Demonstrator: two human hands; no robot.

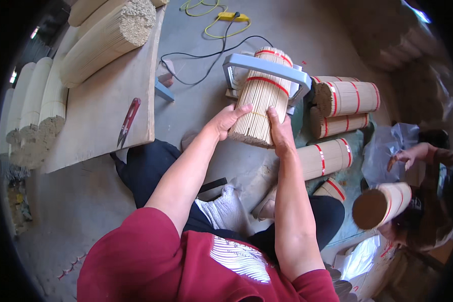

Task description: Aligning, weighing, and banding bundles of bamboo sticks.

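Both my hands grip a thick bundle of thin wooden sticks [260, 113] that passes under the blue-grey arch [267, 66] of a small machine. Two red bands circle the bundle, one on each side of the arch; nearer me a thin yellowish band crosses it. My left hand [230, 121] clasps its left side, thumb on top. On the right side my right hand [282, 132] presses in the same way, thumb also up. The bundle's near end tilts toward me, and its underside is hidden.
On the left, a wooden table [103, 121] carries loose stick bundles [110, 43] and red-handled snips [129, 121]. Red-banded bundles [355, 98] lie at the right. Another person's hand [407, 155] is beside a held bundle [382, 205]. A black cable [201, 55] and yellow power strip [234, 17] lie beyond.
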